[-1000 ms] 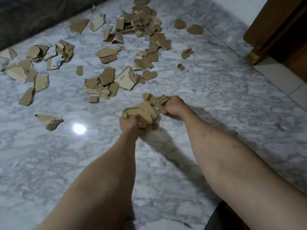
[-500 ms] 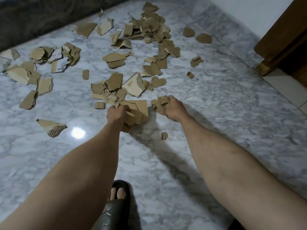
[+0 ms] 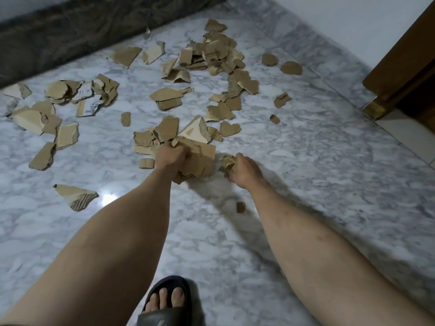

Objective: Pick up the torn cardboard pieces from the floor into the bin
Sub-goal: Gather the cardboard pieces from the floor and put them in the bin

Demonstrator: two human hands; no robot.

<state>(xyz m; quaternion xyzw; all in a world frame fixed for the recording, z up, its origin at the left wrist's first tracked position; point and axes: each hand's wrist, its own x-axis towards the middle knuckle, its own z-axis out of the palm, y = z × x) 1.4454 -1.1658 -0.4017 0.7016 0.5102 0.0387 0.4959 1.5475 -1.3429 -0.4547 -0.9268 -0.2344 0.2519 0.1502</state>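
Torn brown cardboard pieces lie scattered over the marble floor (image 3: 317,161), with a dense heap (image 3: 216,55) at the back and another group (image 3: 77,95) on the left. My left hand (image 3: 170,157) grips a thick bundle of cardboard pieces (image 3: 200,161) just above the floor. To its right, my right hand (image 3: 244,171) holds a small crumpled wad of cardboard (image 3: 227,161). One tiny scrap (image 3: 240,207) lies on the floor below my right hand. A larger torn piece (image 3: 76,196) lies alone at the left. No bin is in view.
A dark rug or mattress edge (image 3: 82,29) runs along the back left. A wooden door frame (image 3: 400,74) stands at the right, beside a white wall. My foot in a black slipper (image 3: 164,302) stands at the bottom centre.
My hands have moved apart and forward toward the pile, each keeping its cardboard. A small scrap dropped to the floor. The view tilted down and my slippered foot came into sight.
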